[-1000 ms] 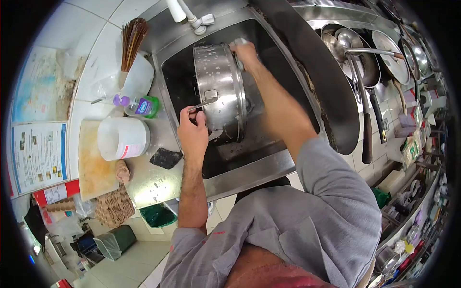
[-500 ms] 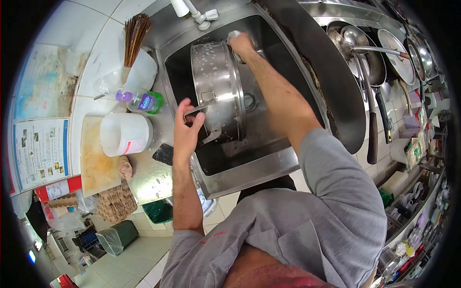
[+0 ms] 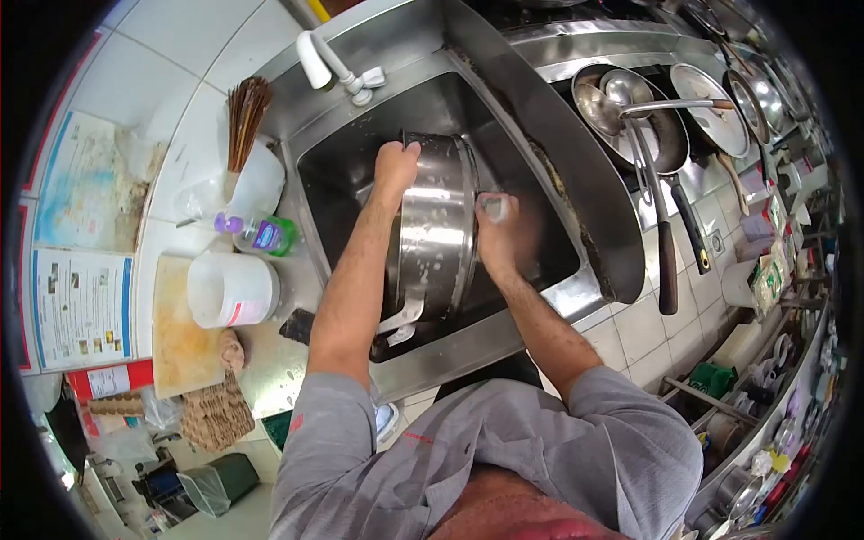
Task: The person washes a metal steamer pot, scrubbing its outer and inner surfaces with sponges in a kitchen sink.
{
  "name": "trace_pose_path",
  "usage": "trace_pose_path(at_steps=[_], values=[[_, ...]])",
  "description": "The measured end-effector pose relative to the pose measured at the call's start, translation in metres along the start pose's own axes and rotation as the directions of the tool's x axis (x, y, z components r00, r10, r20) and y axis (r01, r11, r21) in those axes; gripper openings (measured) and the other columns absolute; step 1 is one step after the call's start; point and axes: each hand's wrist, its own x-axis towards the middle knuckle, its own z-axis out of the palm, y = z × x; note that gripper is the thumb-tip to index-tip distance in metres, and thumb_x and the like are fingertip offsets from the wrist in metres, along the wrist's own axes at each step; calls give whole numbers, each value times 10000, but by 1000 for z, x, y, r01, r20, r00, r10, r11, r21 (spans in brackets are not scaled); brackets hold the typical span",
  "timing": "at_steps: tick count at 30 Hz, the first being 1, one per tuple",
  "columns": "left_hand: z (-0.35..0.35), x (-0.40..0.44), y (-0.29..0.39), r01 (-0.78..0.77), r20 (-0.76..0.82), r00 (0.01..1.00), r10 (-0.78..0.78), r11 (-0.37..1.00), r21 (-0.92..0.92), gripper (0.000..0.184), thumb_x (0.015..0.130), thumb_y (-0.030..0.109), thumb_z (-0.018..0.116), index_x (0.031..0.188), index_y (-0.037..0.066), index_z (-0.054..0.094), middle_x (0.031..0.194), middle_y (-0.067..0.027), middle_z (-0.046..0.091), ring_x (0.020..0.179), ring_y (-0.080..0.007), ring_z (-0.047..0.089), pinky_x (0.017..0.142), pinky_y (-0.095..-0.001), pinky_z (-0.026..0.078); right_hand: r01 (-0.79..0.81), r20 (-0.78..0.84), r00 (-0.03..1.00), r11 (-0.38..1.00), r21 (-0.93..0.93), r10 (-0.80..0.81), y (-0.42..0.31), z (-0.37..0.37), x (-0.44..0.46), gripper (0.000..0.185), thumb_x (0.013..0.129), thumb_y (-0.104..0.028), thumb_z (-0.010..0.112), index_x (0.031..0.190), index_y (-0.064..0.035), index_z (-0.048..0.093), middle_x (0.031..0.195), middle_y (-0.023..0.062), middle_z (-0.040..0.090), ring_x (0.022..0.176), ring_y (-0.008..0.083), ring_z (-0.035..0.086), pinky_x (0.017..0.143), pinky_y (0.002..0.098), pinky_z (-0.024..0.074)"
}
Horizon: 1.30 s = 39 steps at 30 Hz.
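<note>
A large steel pot [image 3: 436,211] lies tipped on its side in the sink [image 3: 346,193], spotted with suds and water drops. Its riveted handle [image 3: 405,311] points toward me at the near end. My left hand [image 3: 396,168] is closed on the pot's far left edge. Against the right end of the pot, my right hand [image 3: 499,236] is pressed with bent fingers around a small whitish pad [image 3: 494,209]; its exact kind is unclear. Part of this hand is smeared by motion.
A white faucet [image 3: 337,67] rises behind the sink. On the left counter are a green dish-soap bottle [image 3: 270,236], a white tub [image 3: 232,290] and a stick brush [image 3: 246,121]. Pans with ladles [image 3: 627,94] stand beyond the steel splash wall [image 3: 558,153] at right.
The pot has turned, bringing its handle toward me. My left hand went from the handle to the far edge. My right hand came down from the far side to the pot's right end.
</note>
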Motion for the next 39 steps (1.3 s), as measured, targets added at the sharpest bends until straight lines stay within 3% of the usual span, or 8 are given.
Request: trace_pose_path(at_steps=[10,15,21,23,28,30,35,39], values=[[-29,-142,-35,22,-40,999,-36,948,-316,379,936,325,448,931,-44,535,854,-167,598,817,-244,578,723,-355,428,-284,211,920,934,-219,329,38,82,158,369,706,-185,560,1002,29,609,1017,259,608,1037,362,571,855,425,448],[-32,-94,-42,-6,-145,989,-8,995,-95,455,957,362,363,902,-52,542,855,-263,580,831,-423,548,736,-435,418,238,193,962,938,-253,-192,-27,18,-22,181,747,-91,582,924,-53,600,950,215,527,888,424,551,725,442,475],[-30,-103,-40,-13,-201,980,4,999,-41,460,960,349,354,845,-57,535,819,-265,578,808,-424,553,713,-452,414,350,196,929,920,-179,-315,-12,29,2,224,711,-50,595,934,-53,608,950,235,548,863,431,569,748,449,472],[-32,-103,-37,-9,-187,982,-1,998,-57,459,959,346,354,842,-59,536,816,-261,579,804,-422,552,712,-447,415,-106,399,893,959,-263,209,-16,77,109,237,738,-137,548,917,-7,631,915,273,615,919,381,602,750,430,479],[-27,-104,-35,36,-214,974,-68,988,-150,461,949,356,369,847,-57,547,817,-249,586,796,-398,563,721,-424,419,-76,401,881,911,-405,251,-23,86,110,288,758,-171,556,966,15,626,982,280,606,968,399,585,819,434,473],[-22,-95,-39,41,-236,967,-96,973,-228,463,945,361,375,848,-55,551,810,-242,588,787,-385,567,720,-419,418,382,145,924,880,-282,-355,-15,34,10,302,776,-138,568,1050,-13,573,1062,243,559,957,422,566,796,463,472],[-28,-89,-35,77,-141,984,-109,974,-215,462,942,368,390,883,-56,565,790,-227,584,752,-332,563,707,-385,419,444,311,854,896,-16,-418,11,-15,-47,253,713,-1,580,957,-67,596,916,177,523,877,386,562,730,455,473],[-28,-117,-35,13,-173,984,-37,990,-138,440,943,354,410,898,-54,568,791,-181,601,743,-283,569,709,-353,427,21,449,865,878,-478,224,-53,62,112,264,748,-172,578,935,6,630,962,241,628,954,372,601,780,431,486]])
